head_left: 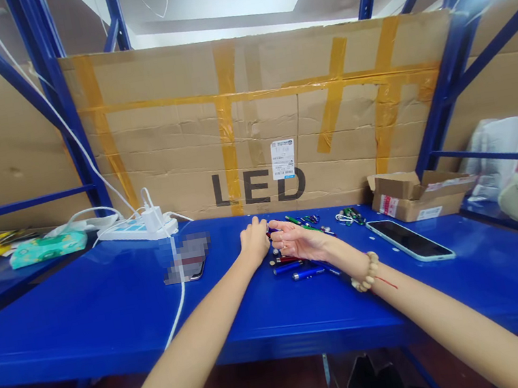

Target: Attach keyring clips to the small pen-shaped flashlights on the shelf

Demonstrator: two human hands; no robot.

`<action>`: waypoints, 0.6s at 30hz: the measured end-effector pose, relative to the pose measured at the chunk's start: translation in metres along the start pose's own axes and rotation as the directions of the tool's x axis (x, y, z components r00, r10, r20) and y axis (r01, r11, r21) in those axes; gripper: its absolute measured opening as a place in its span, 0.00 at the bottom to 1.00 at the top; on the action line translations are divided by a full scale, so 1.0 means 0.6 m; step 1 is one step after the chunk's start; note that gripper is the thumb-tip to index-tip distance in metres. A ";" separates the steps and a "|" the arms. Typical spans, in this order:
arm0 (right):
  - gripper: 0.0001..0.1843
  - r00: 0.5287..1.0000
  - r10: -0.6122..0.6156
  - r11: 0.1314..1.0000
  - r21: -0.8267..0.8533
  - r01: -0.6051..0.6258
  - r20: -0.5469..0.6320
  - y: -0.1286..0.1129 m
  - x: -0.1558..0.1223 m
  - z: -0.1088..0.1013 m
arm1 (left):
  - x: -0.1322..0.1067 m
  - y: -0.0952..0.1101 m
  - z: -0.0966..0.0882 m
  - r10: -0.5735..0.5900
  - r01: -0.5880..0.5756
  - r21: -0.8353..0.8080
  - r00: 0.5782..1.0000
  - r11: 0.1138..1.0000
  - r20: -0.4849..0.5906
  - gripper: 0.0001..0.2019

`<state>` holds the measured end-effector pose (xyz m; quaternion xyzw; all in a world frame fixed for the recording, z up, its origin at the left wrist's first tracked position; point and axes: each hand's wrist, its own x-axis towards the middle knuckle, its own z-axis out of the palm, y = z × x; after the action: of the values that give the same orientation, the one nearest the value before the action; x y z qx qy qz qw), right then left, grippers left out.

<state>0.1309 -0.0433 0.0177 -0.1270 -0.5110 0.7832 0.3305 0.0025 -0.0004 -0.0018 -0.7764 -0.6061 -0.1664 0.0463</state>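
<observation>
My left hand is closed, its fingers curled towards the right hand. My right hand is also closed, thumb and fingers pinched together, a beaded bracelet on its wrist. A small dark reddish piece shows between the two hands; fingers cover most of it. Below the right hand lie slim blue metal tubes, one with a silver end and another beside it. Red and green tubes lie partly behind that hand. To its right is a small pile of dark green pieces with a silver carabiner clip.
A phone and an open cardboard box are on the right of the blue table. On the left are a blurred-out phone, a power strip and a white cable crossing the front edge. Cardboard stands behind.
</observation>
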 end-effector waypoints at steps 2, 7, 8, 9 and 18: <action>0.21 1.000 -0.007 1.000 -0.008 0.007 0.016 0.000 0.000 0.001 | 0.000 0.000 -0.001 0.002 -0.002 0.000 1.000 1.000 0.005 0.13; 0.20 1.000 -0.018 1.000 -0.018 0.018 0.008 0.001 0.002 0.000 | 0.001 0.000 -0.001 -0.005 0.005 0.007 1.000 1.000 0.023 0.12; 0.20 1.000 -0.022 1.000 -0.019 0.021 -0.002 0.001 0.002 0.000 | 0.002 0.000 -0.001 -0.007 0.007 0.007 1.000 1.000 0.026 0.12; 0.20 1.000 -0.024 1.000 -0.018 0.024 -0.011 0.001 0.002 0.000 | 0.003 -0.001 -0.001 -0.009 0.009 0.006 1.000 1.000 0.029 0.12; 0.12 0.999 0.040 0.998 0.046 -0.041 0.031 -0.008 -0.001 0.005 | -0.005 0.003 -0.011 -0.030 0.032 -0.051 0.999 0.998 0.044 0.12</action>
<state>0.1317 -0.0447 0.0231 -0.1179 -0.4946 0.8034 0.3099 0.0026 -0.0056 0.0037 -0.7713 -0.6144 -0.1660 0.0104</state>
